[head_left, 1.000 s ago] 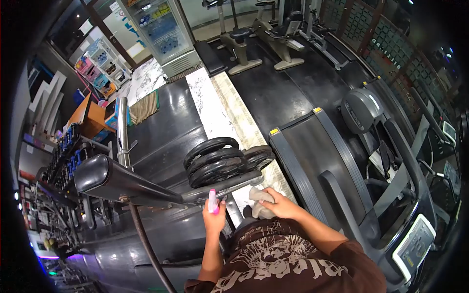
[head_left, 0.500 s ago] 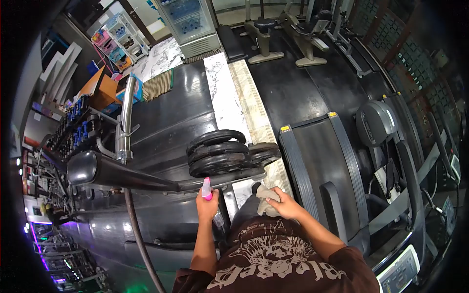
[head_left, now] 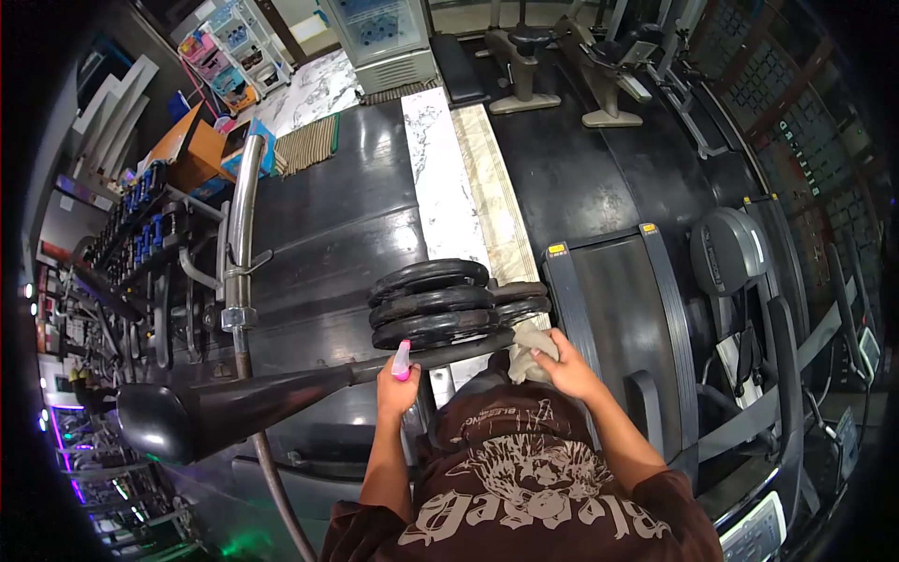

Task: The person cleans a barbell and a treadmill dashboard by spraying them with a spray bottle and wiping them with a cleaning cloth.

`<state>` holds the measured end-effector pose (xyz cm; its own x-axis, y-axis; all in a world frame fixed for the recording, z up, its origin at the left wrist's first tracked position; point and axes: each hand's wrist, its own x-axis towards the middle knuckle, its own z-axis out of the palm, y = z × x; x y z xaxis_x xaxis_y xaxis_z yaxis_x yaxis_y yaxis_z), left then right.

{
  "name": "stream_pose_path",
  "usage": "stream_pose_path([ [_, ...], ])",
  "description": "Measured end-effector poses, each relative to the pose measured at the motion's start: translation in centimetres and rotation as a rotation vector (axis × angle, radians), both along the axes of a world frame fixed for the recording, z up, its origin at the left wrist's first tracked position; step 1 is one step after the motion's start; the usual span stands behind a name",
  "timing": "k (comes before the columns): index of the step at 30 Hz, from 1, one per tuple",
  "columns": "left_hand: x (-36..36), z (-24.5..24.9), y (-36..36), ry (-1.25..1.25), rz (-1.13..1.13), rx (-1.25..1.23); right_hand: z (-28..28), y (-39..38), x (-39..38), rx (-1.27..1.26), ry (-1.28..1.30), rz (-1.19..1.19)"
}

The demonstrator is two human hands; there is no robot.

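A: What changed?
B: I saw the right hand [head_left: 573, 373] bring its clutched cloth [head_left: 534, 350] forward to the right end of the black bar [head_left: 451, 355], near the stacked plates [head_left: 433, 302]. Couldn't confirm contact.
A: Left hand [head_left: 397, 391]?
B: Gripped the spray bottle [head_left: 403, 360], left of the cloth. I judged the bar was within cloth reach.

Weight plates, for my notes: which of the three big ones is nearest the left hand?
The lowest big plate in view; the other two appear above it.
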<state>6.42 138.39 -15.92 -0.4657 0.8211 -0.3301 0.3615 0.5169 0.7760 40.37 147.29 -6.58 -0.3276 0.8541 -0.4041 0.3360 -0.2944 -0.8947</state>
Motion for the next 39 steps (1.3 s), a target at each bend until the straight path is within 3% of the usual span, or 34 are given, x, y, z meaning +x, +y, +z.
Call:
stream_pose_path([
  [8,-1.1,2.2,0.2,0.054,-0.058,0.025,-2.4,3.5,-5.5,0.029,0.0,0.178],
  [10,-1.1,2.9,0.4,0.017,-0.062,0.079,-2.4,4.9,-7.8,0.097,-0.037,0.27],
  [13,-0.9,5.2,-0.2,0.026,-0.073,0.119,-4.0,6.5,-12.4,0.398,-0.071,0.46],
  [16,-0.3,9.4,-1.1,0.048,-0.068,0.177,-4.3,7.4,-18.6,0.81,-0.155,0.678],
  [18,0.2,13.3,-1.7,0.051,-0.067,0.189,-4.9,7.5,-23.4,0.849,-0.344,0.92],
  [22,0.6,19.9,-3.4,0.166,-0.088,0.321,-8.1,6.2,-26.9,0.857,-0.494,1.026],
  [25,-0.6,21.9,-4.8,0.292,-0.086,0.488,-9.4,5.9,-23.2,0.892,-0.439,0.872],
  [30,-2.6,23.2,-5.1,0.349,-0.101,0.48,-12.2,7.0,-13.2,0.932,-0.394,0.691],
  [33,-2.9,23.8,-4.5,0.27,-0.131,0.461,-11.3,7.5,-8.9,0.627,-0.484,0.718],
  [37,-4.0,23.0,-4.5,0.157,-0.195,0.506,-9.5,7.4,-11.9,0.806,-0.134,0.412],
  [39,-4.5,22.7,-4.7,0.106,-0.239,0.531,-6.2,8.1,-17.0,0.875,-0.094,0.537],
])
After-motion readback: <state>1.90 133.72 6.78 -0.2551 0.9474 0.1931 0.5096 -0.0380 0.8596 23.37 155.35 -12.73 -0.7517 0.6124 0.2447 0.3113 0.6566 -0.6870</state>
